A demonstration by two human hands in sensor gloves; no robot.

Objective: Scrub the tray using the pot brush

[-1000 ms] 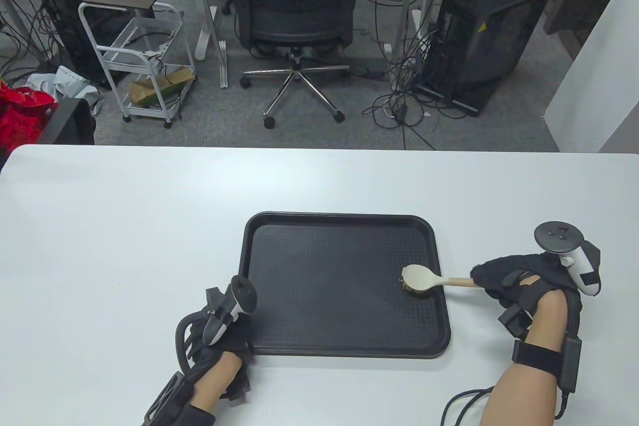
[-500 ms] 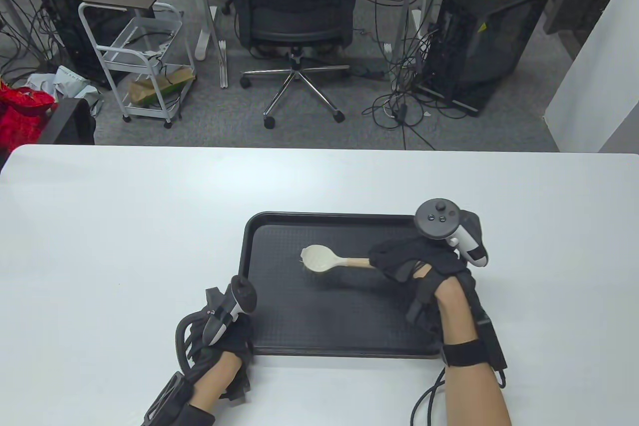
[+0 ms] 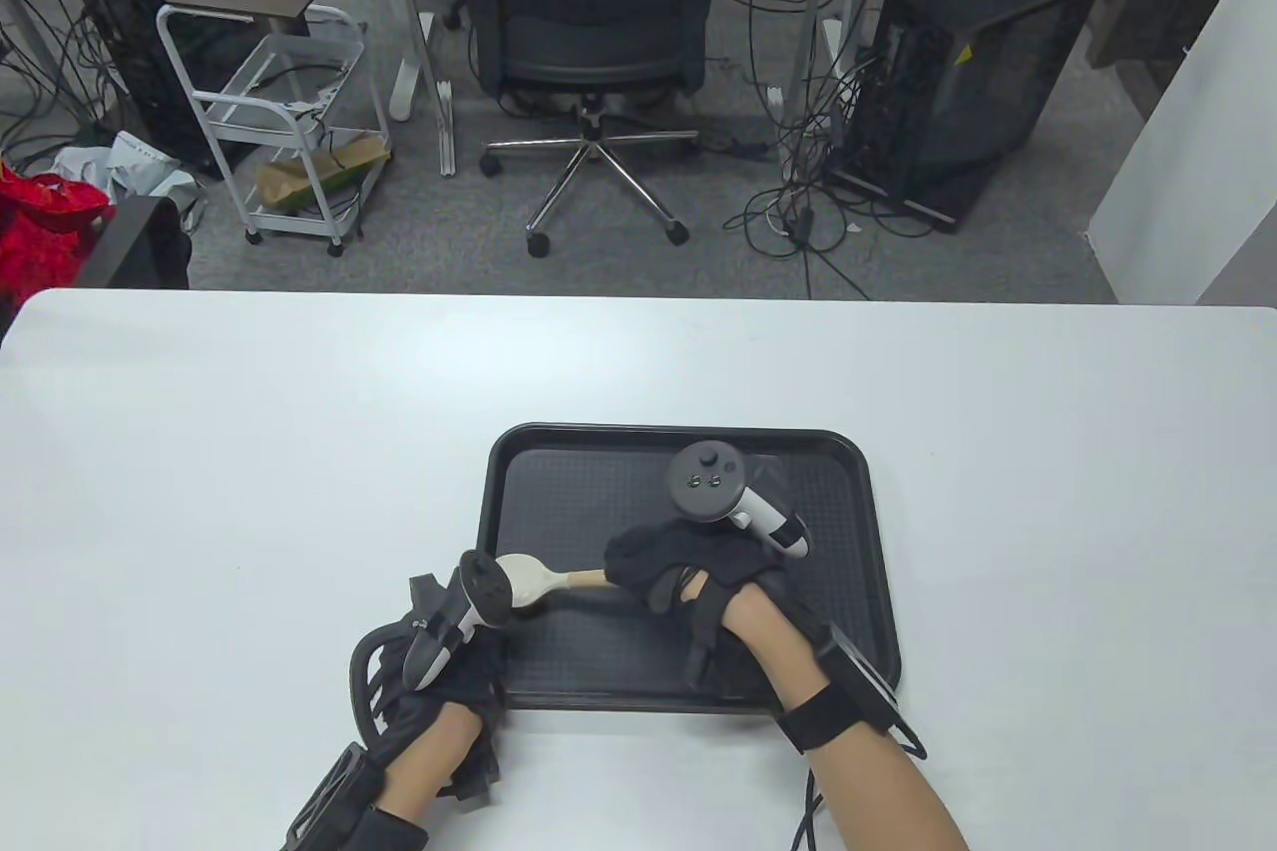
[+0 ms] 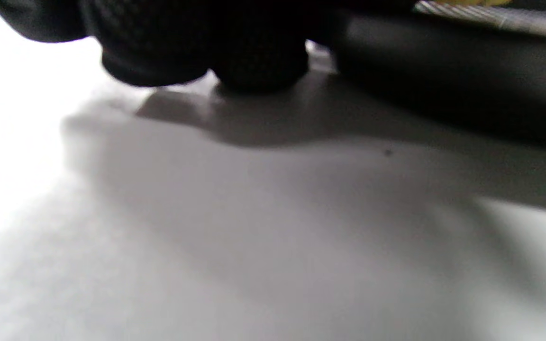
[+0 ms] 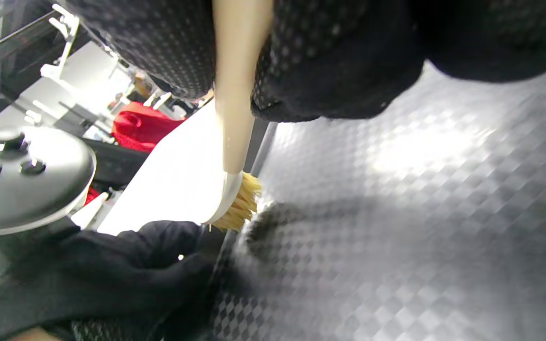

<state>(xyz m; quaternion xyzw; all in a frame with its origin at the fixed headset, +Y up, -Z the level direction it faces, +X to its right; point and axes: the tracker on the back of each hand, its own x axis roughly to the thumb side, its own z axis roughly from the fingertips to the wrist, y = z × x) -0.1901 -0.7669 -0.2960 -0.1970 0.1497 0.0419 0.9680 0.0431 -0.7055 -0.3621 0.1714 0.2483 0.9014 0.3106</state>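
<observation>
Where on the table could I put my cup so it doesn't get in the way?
Bare table lies left of the tray, between the tray and the far edge, and to its right. It is crowded at the tray's near-left corner, where the left hand and pot brush meet.

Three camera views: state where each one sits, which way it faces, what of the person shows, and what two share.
Table view: high, looking down at the white table; both gloved hands, forearms, trackers.
Left wrist view: low at the table surface, facing the black plastic tray rim; blurred left hand fingertips.
Right wrist view: under the right hand, facing along the cream-handled pot brush.
Shared: right wrist and table views both show brush, tray and left hand.
</observation>
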